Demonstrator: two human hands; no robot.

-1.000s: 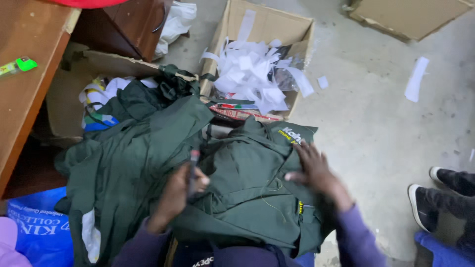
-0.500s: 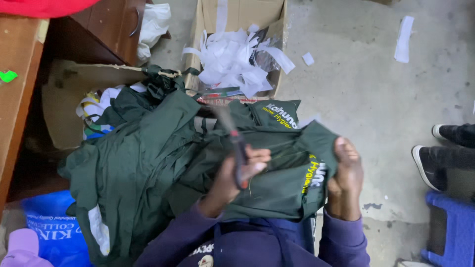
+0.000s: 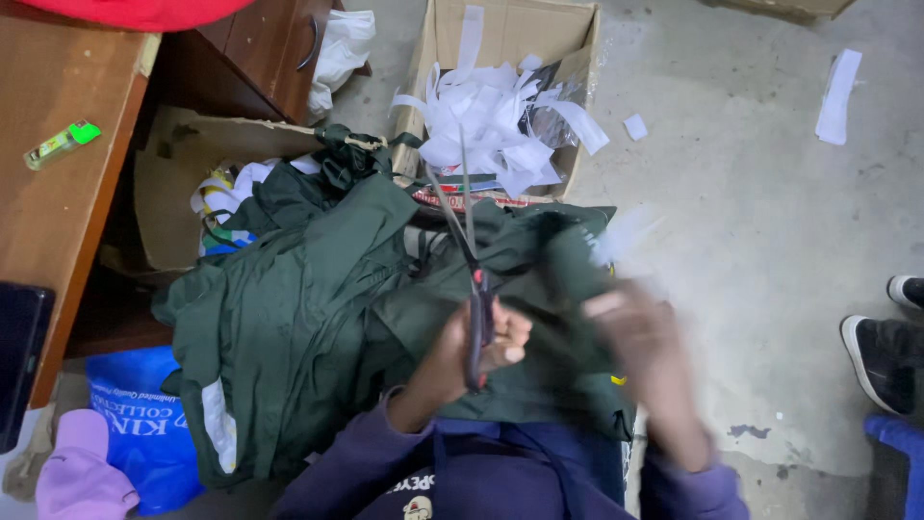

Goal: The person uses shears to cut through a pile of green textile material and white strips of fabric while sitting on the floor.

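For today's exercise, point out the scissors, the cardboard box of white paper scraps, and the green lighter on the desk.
scissors (image 3: 478, 323), head view, on the dark handle.
cardboard box (image 3: 508, 21), head view, on its inner back wall.
green lighter (image 3: 63, 143), head view, on its body.

Open brown cardboard box (image 3: 577, 58) of white scraps top centre; blue printed bag (image 3: 144, 424) lower left.

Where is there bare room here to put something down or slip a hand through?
The concrete floor is mostly bare between the cardboard box of white paper strips and the black shoes. The wooden desk has bare room beside a green lighter. It is crowded where the left hand holds open scissors over heaped green garments.
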